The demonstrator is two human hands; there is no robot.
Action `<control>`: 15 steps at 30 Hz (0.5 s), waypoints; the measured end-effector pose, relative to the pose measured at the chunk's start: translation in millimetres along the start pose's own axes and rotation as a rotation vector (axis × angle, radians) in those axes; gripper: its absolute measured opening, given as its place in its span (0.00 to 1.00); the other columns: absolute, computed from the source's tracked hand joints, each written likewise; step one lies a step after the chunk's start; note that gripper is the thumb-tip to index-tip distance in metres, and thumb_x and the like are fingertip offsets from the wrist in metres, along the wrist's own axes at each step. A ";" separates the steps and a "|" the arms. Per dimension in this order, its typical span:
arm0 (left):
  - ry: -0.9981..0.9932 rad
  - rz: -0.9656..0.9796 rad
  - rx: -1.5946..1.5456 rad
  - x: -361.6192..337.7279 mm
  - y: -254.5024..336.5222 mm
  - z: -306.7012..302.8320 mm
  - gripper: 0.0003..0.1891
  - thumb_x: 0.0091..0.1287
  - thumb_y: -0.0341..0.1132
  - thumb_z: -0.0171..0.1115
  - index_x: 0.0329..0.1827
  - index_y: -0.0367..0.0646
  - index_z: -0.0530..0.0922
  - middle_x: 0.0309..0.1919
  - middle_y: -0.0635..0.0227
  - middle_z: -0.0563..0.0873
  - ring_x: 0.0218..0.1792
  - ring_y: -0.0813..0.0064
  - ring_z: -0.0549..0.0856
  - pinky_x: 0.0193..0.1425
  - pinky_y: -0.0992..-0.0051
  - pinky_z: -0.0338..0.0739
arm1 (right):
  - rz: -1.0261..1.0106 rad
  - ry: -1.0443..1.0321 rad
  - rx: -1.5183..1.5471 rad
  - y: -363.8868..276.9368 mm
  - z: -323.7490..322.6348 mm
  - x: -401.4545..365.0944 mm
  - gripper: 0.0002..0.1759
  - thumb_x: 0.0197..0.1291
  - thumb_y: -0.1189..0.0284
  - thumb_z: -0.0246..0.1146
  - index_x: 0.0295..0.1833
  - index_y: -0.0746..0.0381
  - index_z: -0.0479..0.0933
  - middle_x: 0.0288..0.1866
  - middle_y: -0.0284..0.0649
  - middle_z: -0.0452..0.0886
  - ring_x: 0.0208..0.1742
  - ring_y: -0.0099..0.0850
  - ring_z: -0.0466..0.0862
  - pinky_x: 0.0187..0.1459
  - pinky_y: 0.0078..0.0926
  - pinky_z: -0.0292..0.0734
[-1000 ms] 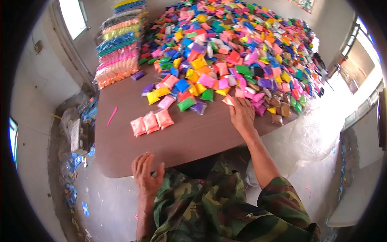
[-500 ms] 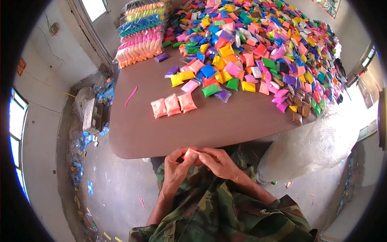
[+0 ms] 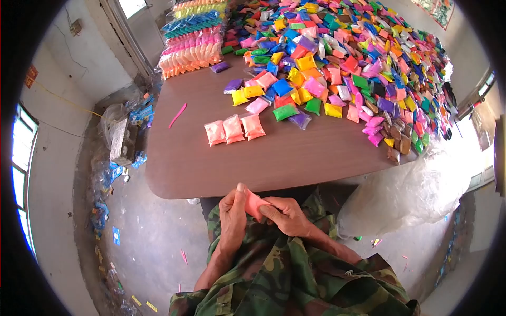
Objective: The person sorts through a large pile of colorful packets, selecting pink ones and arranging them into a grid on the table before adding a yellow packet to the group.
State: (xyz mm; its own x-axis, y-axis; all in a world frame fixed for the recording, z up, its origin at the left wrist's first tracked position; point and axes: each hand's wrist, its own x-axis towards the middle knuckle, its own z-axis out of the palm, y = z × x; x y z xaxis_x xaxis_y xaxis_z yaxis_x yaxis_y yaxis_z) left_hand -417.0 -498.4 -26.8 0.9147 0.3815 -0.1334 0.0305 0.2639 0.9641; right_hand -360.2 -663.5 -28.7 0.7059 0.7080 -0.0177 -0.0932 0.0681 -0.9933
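Between my two hands, just off the front edge of the brown table (image 3: 211, 174), is a salmon-pink packet (image 3: 254, 204). My left hand (image 3: 233, 210) grips its left side, thumb pointing up. The right side is pinched by my right hand (image 3: 287, 215), thumb across the packet's face. Three similar salmon packets (image 3: 233, 128) lie side by side on the table beyond my hands. Behind them spreads a large heap of small packets in many colours (image 3: 337, 68).
Stacked rows of bagged packets (image 3: 192, 42) stand at the back left. A thin pink strip (image 3: 178, 115) lies on the table's left part. A big clear plastic bag (image 3: 400, 195) is beside the table at right. Litter and a concrete block (image 3: 123, 142) are on the left floor.
My hands have opened out around the salmon packet, so more of it shows. My left thumb now points upward. The view has shifted slightly, with the table's items sitting a little further right and mostly higher.
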 end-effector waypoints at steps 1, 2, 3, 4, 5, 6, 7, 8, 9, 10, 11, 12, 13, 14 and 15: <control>-0.001 -0.014 0.000 0.9 -0.6 -0.9 0.21 0.85 0.45 0.54 0.36 0.38 0.82 0.29 0.74 0.84 0.31 0.87 0.76 0.43 0.79 0.72 | 0.007 0.009 -0.023 -0.5 -1.0 -0.6 0.17 0.80 0.60 0.62 0.48 0.64 0.84 0.28 0.27 0.76 0.31 0.15 0.72 0.33 0.21 0.69; -0.003 -0.029 0.000 2.0 -0.5 -1.4 0.22 0.85 0.46 0.54 0.37 0.38 0.83 0.30 0.74 0.84 0.32 0.87 0.76 0.44 0.79 0.73 | 0.014 0.020 -0.047 -1.4 -2.4 -1.2 0.17 0.80 0.60 0.62 0.49 0.64 0.84 0.29 0.27 0.76 0.31 0.15 0.73 0.33 0.21 0.71; -0.012 -0.006 0.071 1.5 3.8 -0.3 0.20 0.84 0.45 0.56 0.38 0.37 0.83 0.32 0.74 0.85 0.34 0.86 0.78 0.45 0.79 0.74 | 0.020 0.033 -0.072 -2.3 -3.9 -1.3 0.16 0.79 0.61 0.62 0.51 0.64 0.85 0.30 0.28 0.77 0.32 0.16 0.74 0.34 0.21 0.72; -0.022 0.017 0.142 -1.4 11.8 1.7 0.19 0.83 0.45 0.58 0.40 0.37 0.83 0.34 0.73 0.86 0.35 0.86 0.79 0.46 0.80 0.75 | -0.009 0.042 -0.098 -2.5 -4.9 -0.9 0.16 0.79 0.61 0.63 0.52 0.64 0.85 0.31 0.28 0.79 0.33 0.16 0.75 0.35 0.22 0.73; -0.033 0.039 0.212 -3.6 18.3 3.3 0.18 0.82 0.44 0.61 0.41 0.36 0.84 0.35 0.72 0.87 0.36 0.85 0.81 0.46 0.80 0.76 | -0.038 0.052 -0.124 -2.9 -5.6 -0.3 0.16 0.78 0.62 0.64 0.54 0.65 0.85 0.32 0.29 0.81 0.34 0.16 0.76 0.37 0.22 0.75; -0.091 0.002 0.202 -4.5 22.5 2.5 0.16 0.80 0.43 0.63 0.43 0.35 0.84 0.36 0.71 0.87 0.38 0.84 0.82 0.47 0.80 0.77 | -0.067 0.064 -0.151 -3.8 -7.0 0.5 0.16 0.77 0.62 0.65 0.55 0.65 0.85 0.33 0.30 0.83 0.35 0.17 0.77 0.38 0.22 0.76; -0.152 -0.034 0.190 -5.3 25.7 -0.2 0.15 0.78 0.42 0.66 0.44 0.35 0.84 0.37 0.70 0.88 0.39 0.83 0.83 0.47 0.80 0.78 | -0.029 0.058 -0.181 -8.2 -9.1 1.7 0.16 0.77 0.63 0.66 0.55 0.65 0.86 0.35 0.31 0.85 0.36 0.17 0.78 0.39 0.22 0.77; -0.216 -0.071 0.177 -5.5 26.1 -2.6 0.14 0.77 0.40 0.69 0.45 0.34 0.84 0.39 0.69 0.88 0.41 0.82 0.85 0.48 0.80 0.78 | 0.009 0.055 -0.212 -15.1 -11.0 2.5 0.16 0.76 0.63 0.67 0.56 0.65 0.86 0.36 0.32 0.87 0.37 0.17 0.79 0.40 0.23 0.78; -0.174 -0.005 0.182 -4.2 20.6 -4.4 0.13 0.73 0.36 0.73 0.47 0.32 0.84 0.40 0.65 0.89 0.41 0.81 0.86 0.46 0.79 0.80 | 0.049 0.053 -0.242 -19.4 -12.6 2.5 0.16 0.75 0.63 0.67 0.57 0.65 0.86 0.38 0.34 0.88 0.38 0.17 0.80 0.41 0.23 0.78; -0.163 -0.014 0.183 -5.3 18.2 -5.9 0.14 0.73 0.37 0.73 0.47 0.32 0.85 0.39 0.65 0.89 0.41 0.81 0.86 0.46 0.78 0.80 | 0.016 0.083 -0.199 -15.6 -13.5 2.8 0.16 0.75 0.63 0.68 0.56 0.66 0.86 0.38 0.35 0.89 0.39 0.17 0.81 0.41 0.24 0.79; -0.151 -0.021 0.185 -6.0 18.4 -6.3 0.14 0.73 0.37 0.73 0.47 0.32 0.85 0.39 0.65 0.89 0.41 0.81 0.86 0.46 0.78 0.80 | -0.020 0.110 -0.157 -6.3 -13.9 4.4 0.16 0.75 0.63 0.68 0.56 0.66 0.86 0.38 0.36 0.89 0.39 0.17 0.82 0.41 0.24 0.79; -0.137 -0.028 0.188 -6.4 18.4 -7.6 0.14 0.73 0.37 0.74 0.47 0.32 0.85 0.39 0.65 0.90 0.40 0.81 0.86 0.46 0.78 0.80 | -0.056 0.136 -0.114 0.8 -13.5 5.8 0.16 0.74 0.63 0.68 0.56 0.66 0.86 0.39 0.37 0.90 0.39 0.17 0.82 0.41 0.25 0.79; -0.139 -0.029 0.200 -5.6 14.9 -11.0 0.14 0.73 0.37 0.73 0.47 0.32 0.85 0.38 0.68 0.90 0.39 0.82 0.85 0.46 0.79 0.79 | -0.034 0.142 -0.166 4.2 -12.6 5.7 0.16 0.75 0.63 0.68 0.55 0.65 0.86 0.38 0.41 0.90 0.40 0.21 0.86 0.41 0.26 0.80; -0.129 -0.008 0.247 -5.7 14.9 -12.1 0.13 0.73 0.37 0.72 0.47 0.33 0.85 0.37 0.69 0.89 0.38 0.83 0.84 0.45 0.79 0.79 | -0.059 0.166 -0.194 4.6 -11.7 4.4 0.16 0.75 0.63 0.67 0.55 0.65 0.86 0.39 0.42 0.90 0.39 0.23 0.86 0.41 0.27 0.80; -0.117 0.012 0.294 -6.3 15.7 -12.7 0.13 0.74 0.37 0.72 0.47 0.33 0.85 0.36 0.70 0.89 0.37 0.83 0.84 0.44 0.79 0.78 | -0.083 0.190 -0.222 -2.0 -8.6 2.9 0.16 0.76 0.63 0.67 0.55 0.65 0.86 0.39 0.44 0.90 0.38 0.24 0.87 0.41 0.28 0.81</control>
State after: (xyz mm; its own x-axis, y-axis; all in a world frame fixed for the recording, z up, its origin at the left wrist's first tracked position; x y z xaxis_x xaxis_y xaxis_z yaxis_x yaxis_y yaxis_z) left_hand -427.4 -485.4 -13.8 0.9554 0.2737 -0.1107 0.1189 -0.0135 0.9928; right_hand -351.9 -667.7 -27.8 0.8251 0.5613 0.0643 0.1111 -0.0496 -0.9926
